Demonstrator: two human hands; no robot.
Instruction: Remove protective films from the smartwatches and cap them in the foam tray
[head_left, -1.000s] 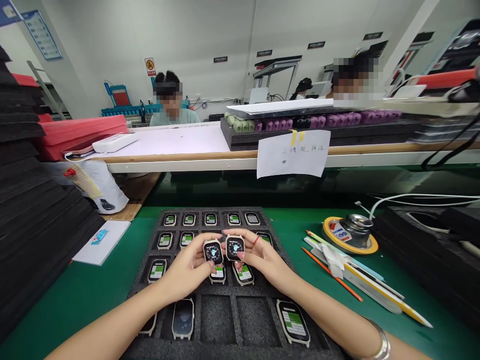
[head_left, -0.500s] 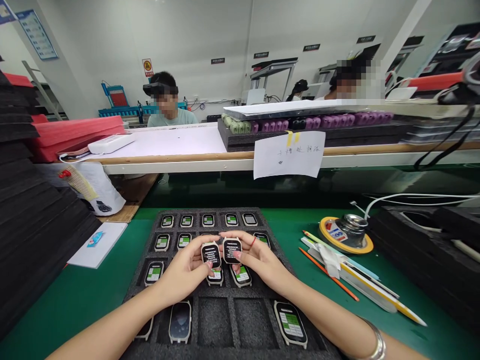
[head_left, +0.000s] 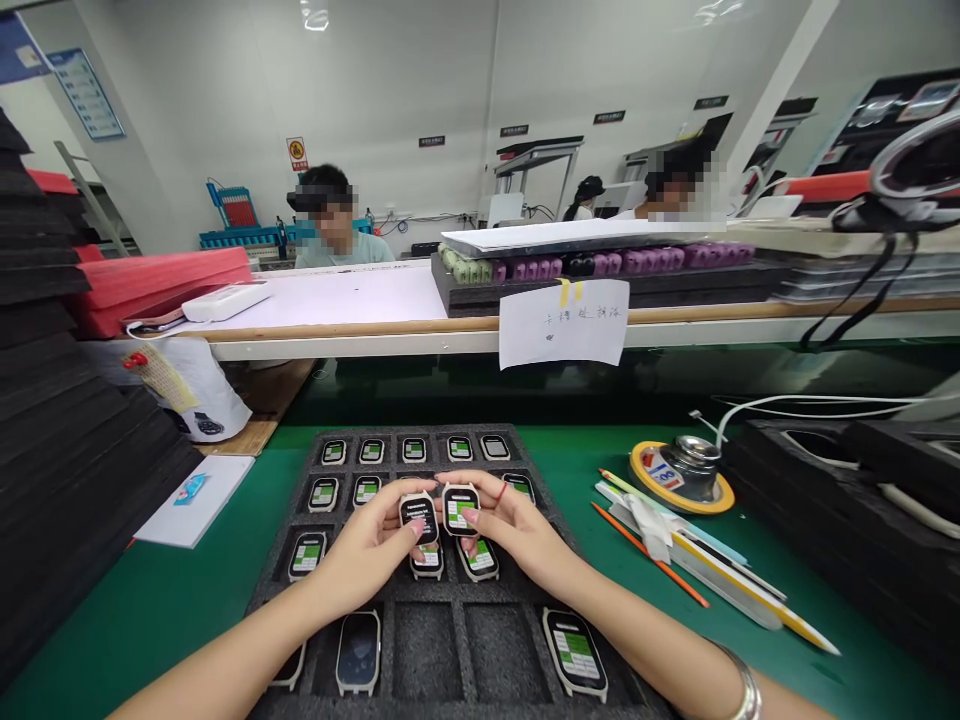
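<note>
Over the foam tray (head_left: 517, 640), my left hand (head_left: 367, 550) and right hand (head_left: 517, 530) each grip one watch, screens up for checking; next comes seating them in open pockets.

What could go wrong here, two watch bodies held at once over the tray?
1. The left hand and right hand each pinch a watch body by fingertips above the foam tray; a slip could drop one onto the seated units.
2. The two bodies are nearly touching, so they may knock and scratch.
</note>
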